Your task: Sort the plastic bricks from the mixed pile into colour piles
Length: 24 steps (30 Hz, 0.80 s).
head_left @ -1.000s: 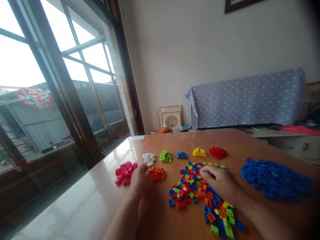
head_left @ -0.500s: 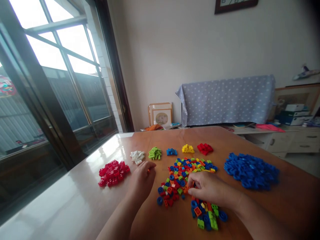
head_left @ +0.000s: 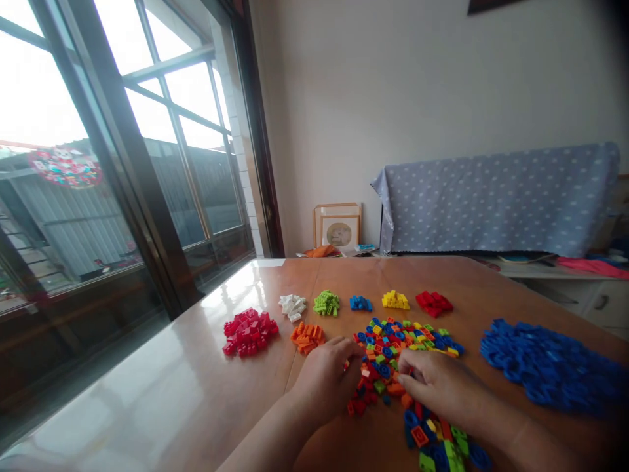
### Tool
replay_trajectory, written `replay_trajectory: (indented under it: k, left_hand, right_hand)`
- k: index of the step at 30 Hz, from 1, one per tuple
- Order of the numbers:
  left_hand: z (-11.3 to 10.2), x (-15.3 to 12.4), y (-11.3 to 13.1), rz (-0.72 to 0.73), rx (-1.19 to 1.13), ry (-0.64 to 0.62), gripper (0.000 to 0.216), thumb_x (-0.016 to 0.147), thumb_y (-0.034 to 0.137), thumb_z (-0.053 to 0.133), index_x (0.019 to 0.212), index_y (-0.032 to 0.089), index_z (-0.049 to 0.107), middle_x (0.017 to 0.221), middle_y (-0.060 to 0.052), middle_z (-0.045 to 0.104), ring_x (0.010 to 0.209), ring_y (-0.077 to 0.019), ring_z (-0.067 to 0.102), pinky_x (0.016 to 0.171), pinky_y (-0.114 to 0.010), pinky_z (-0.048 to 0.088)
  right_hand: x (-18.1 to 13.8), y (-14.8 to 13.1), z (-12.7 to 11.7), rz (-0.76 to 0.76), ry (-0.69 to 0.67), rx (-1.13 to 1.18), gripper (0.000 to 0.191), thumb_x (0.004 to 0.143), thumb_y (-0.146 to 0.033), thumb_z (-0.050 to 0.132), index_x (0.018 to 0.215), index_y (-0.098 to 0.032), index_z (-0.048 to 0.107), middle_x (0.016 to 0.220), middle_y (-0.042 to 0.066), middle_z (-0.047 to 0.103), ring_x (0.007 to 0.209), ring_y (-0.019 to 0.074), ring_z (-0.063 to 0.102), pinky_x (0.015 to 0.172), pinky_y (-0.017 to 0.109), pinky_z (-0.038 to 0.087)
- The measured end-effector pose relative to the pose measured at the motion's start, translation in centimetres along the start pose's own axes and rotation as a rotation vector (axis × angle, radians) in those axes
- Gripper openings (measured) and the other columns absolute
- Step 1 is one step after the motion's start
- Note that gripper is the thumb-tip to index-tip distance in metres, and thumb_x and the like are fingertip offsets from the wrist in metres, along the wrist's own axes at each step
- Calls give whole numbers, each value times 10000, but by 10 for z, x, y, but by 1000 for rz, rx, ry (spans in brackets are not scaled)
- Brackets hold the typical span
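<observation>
A mixed heap of small coloured bricks (head_left: pixel 403 344) lies on the wooden table (head_left: pixel 206 393) in front of me. My left hand (head_left: pixel 327 377) rests at the heap's left edge with fingers curled down onto the bricks. My right hand (head_left: pixel 437 383) sits on the heap's near middle, fingertips pinched among the pieces; what either hand holds is hidden. Sorted piles stand around: orange (head_left: pixel 307 335) just left of my left hand, a red pile (head_left: pixel 248 330) further left, then white (head_left: pixel 292 306), green (head_left: pixel 326 303), small blue (head_left: pixel 360 303), yellow (head_left: pixel 395 299) and a second red pile (head_left: pixel 434 302) in a row behind.
A large pile of blue pieces (head_left: pixel 545 364) covers the table's right side. A tall window (head_left: pixel 98 164) runs along the left. Behind the table stand a cloth-covered piece of furniture (head_left: pixel 496 196), picture frames (head_left: pixel 338 226) against the wall and a low white cabinet (head_left: pixel 590 288).
My left hand moved right from the orange pile to the mixed heap's left edge. My right hand stayed in the heap. The camera swung, shifting the view.
</observation>
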State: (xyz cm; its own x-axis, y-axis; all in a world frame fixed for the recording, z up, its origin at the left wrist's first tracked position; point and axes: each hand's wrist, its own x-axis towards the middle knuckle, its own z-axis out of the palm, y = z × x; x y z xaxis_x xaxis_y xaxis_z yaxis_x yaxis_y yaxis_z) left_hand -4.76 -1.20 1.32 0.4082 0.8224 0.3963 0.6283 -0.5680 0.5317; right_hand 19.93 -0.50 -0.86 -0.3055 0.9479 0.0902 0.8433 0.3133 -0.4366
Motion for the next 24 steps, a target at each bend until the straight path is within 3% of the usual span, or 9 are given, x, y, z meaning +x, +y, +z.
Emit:
replay_trajectory:
  k: [5, 12, 24]
  left_hand:
    - [0, -1, 2, -3, 0, -55, 188, 910, 178, 491, 922, 234, 671, 926, -16, 694, 824, -140, 623, 715, -203, 424]
    - [1, -2, 9, 34, -26, -193, 184, 891, 167, 512, 904, 237, 682, 875, -15, 678, 755, -138, 608, 647, -197, 403]
    - [-1, -1, 14, 11, -24, -286, 175, 925, 219, 503, 927, 225, 678, 930, -10, 687, 806, -141, 615, 670, -201, 415]
  right_hand:
    - [-2, -1, -5, -9, 20, 4, 125, 864, -273, 550, 775, -236, 630, 688, -28, 673, 650, 144, 586, 562, 251, 264]
    - [-8, -8, -10, 30, -50, -6, 138, 830, -386, 635, 816, -257, 682, 706, -26, 701, 633, 146, 585, 543, 250, 247]
    - [-4, -8, -3, 14, -6, 6, 166, 853, -372, 612, 780, -240, 680, 724, -15, 705, 677, 150, 606, 582, 248, 293]
